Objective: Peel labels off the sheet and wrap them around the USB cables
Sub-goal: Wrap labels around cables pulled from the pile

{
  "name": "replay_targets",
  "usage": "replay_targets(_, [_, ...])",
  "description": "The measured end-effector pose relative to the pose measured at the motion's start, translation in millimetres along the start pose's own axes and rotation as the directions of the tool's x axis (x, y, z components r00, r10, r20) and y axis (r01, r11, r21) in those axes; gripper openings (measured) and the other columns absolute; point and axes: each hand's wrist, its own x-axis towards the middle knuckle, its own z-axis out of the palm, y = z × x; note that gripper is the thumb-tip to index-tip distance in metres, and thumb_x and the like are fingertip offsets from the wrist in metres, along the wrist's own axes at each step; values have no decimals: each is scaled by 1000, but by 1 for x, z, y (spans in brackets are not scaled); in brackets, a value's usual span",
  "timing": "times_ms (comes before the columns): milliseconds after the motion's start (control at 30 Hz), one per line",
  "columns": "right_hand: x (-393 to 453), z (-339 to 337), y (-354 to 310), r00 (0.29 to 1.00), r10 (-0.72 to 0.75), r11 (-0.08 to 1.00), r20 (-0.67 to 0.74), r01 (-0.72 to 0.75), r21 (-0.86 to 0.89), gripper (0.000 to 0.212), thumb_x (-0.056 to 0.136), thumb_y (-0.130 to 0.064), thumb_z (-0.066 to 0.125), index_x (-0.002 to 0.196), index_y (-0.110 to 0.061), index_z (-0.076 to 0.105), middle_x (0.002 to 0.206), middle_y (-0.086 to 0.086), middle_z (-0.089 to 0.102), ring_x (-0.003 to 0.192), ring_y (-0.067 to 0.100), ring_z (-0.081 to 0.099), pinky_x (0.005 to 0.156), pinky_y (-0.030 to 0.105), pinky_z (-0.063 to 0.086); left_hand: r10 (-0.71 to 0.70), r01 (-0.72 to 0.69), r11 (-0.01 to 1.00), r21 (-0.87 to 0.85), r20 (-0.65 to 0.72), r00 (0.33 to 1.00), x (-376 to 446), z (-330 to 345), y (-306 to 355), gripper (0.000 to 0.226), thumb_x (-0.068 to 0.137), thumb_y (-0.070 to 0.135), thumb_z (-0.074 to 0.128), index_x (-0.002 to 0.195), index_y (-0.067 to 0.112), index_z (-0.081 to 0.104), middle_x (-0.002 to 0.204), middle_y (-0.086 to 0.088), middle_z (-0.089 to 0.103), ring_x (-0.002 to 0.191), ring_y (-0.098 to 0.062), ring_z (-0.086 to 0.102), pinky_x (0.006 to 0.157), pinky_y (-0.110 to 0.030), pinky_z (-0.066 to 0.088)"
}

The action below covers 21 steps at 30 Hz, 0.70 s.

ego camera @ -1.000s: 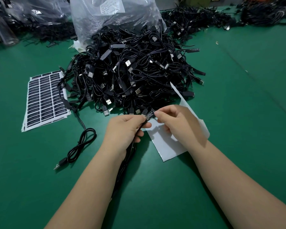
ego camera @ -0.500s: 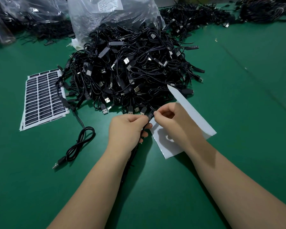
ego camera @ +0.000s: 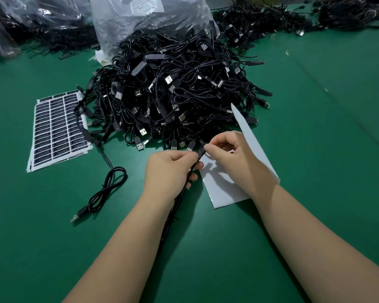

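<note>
My left hand grips a black USB cable that runs down under my left forearm. My right hand pinches a small black label with white print against that cable, right at my left thumb tip. Under my right hand lies a bare white backing sheet, its far corner curling up. A stack of label sheets full of black labels lies at the left. A big heap of black USB cables rises just beyond my hands.
One coiled cable lies alone on the green table left of my left hand. Clear plastic bags stand behind the heap. More cable piles line the far edge, and a clear bottle stands far left.
My hands stay together on the cable and label, shifting slightly. The white backing sheet has slid a little under my right hand, and its far corner stands higher.
</note>
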Motion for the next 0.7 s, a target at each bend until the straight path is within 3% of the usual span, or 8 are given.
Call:
replay_targets(100, [2,2,3,999,52,999,5,-52,11,9,90,-22,64,81,-24,60,72,-11,58,66,1,54,72,24,50,-11,11,1000,-13,1,1000,0,0,0,31,83,13,65,61,33,75,69,-2,73,44,-7,55,40,-17,40])
replay_targets(200, [2,1,8,997,74,996,12,-73,-44,6,90,-32,62,87,-27,61,74,-10,61,63,-4,55,66,16,48,-8,9,1000,-12,8,1000,-1,0,1,32,83,14,65,61,34,74,69,-2,73,45,-7,55,40,-17,41])
replay_targets(267, [1,-1,8,999,52,995,-7,-53,-79,8,89,-35,62,86,-28,62,70,-17,62,60,-7,55,56,7,43,-8,8,1000,-8,11,1000,-1,0,1,31,83,14,65,61,34,74,69,-1,73,45,-7,55,40,-17,41])
replay_targets(333, [1,-1,9,999,47,996,-15,-48,-69,8,88,-34,63,84,-28,63,66,-24,60,60,-9,55,56,2,39,-9,9,1000,-3,11,1000,0,0,1,31,83,14,65,61,33,75,69,-1,73,45,-7,55,40,-17,41])
replay_targets(500, [8,6,14,997,58,998,-51,-58,13,20,85,-26,68,67,-33,63,62,-15,58,62,3,53,67,23,44,-11,11,1000,-2,8,1000,0,0,0,31,83,13,65,59,30,74,68,-1,73,45,-7,56,40,-16,41])
replay_targets(600, [7,5,15,998,47,999,-31,-47,3,12,81,-34,66,70,-37,64,63,-21,59,59,-4,53,62,12,42,-12,12,1000,0,3,1000,0,1,0,29,83,13,65,58,26,74,68,0,73,44,-6,55,40,-15,40])
replay_targets(700, [8,5,15,998,59,998,-31,-58,17,12,80,-36,66,70,-42,63,63,-21,58,60,-3,52,66,18,42,-5,5,1000,7,6,1000,-1,2,1,32,83,13,65,58,31,74,67,1,73,44,-5,55,40,-14,40])
